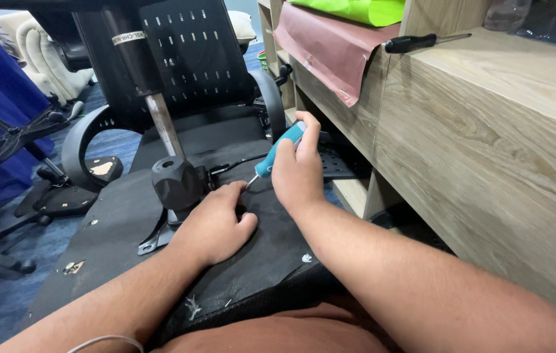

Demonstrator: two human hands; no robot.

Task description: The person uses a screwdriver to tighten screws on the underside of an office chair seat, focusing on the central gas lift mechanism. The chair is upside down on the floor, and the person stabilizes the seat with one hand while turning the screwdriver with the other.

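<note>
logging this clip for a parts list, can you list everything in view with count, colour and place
screwdriver: 1, teal handle, in right hand, tip down at the chair mechanism
chair seat: 1, black, upside down in front of the person
gas cylinder: 1, silver and black, rising from the seat's underside
knob: 1, black, at the cylinder's foot
armrests: 2, black, either side of the seat
second screwdriver: 1, black handle, on the wooden counter
counter: 1, light wood, right
sheets: 2, brownish pink and bright green, on the shelf
chair bases: several, black, on blue floor at left
left hand: 1, resting on the seat by the mechanism
right hand: 1, gripping the screwdriver
</note>
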